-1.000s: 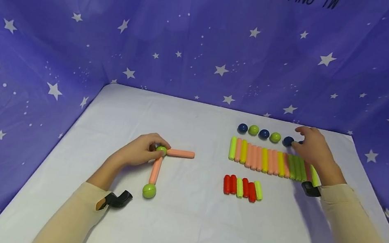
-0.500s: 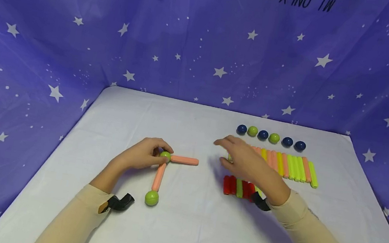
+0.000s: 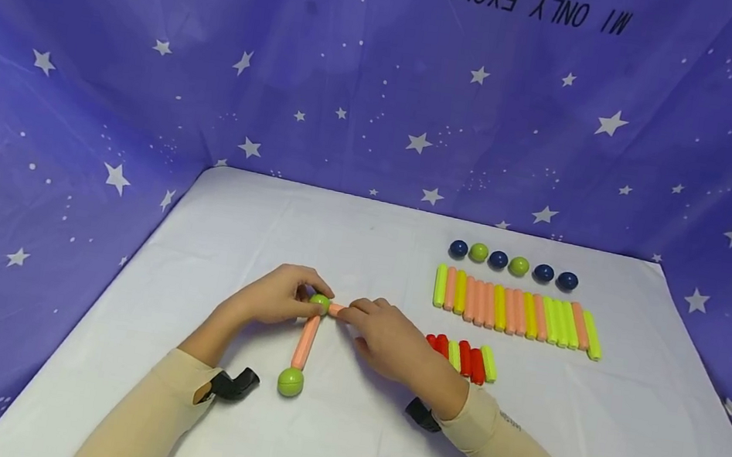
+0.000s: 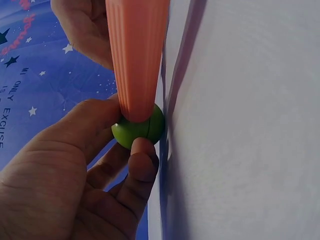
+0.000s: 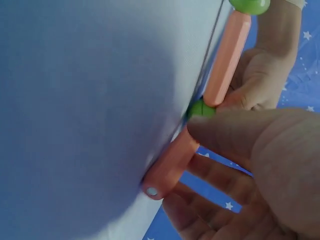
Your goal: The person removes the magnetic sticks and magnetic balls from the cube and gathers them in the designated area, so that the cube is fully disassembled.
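Observation:
My left hand (image 3: 279, 296) pinches a green ball (image 3: 320, 303) between thumb and fingers on the white table. From that ball a pink rod (image 3: 305, 342) runs toward me and meets a second green ball (image 3: 290, 382) at its near end. Another pink rod (image 5: 172, 162) extends to the right from the held ball. My right hand (image 3: 392, 344) holds this rod, thumb on one side and fingers on the other, and covers most of it in the head view. A pale round dot marks its free end in the right wrist view.
Blue and green balls (image 3: 498, 260) form a row at the back right of the white table (image 3: 335, 451). Below them lie pink, yellow and lime rods (image 3: 516, 312) side by side. Short red and lime rods (image 3: 477, 366) lie nearer, partly behind my right hand. Purple star-printed cloth (image 3: 361, 64) surrounds the table.
My right hand has swept left from the blue balls at the back right, across the rods, and now grips the right-hand pink rod. My left hand has kept its hold on the green ball.

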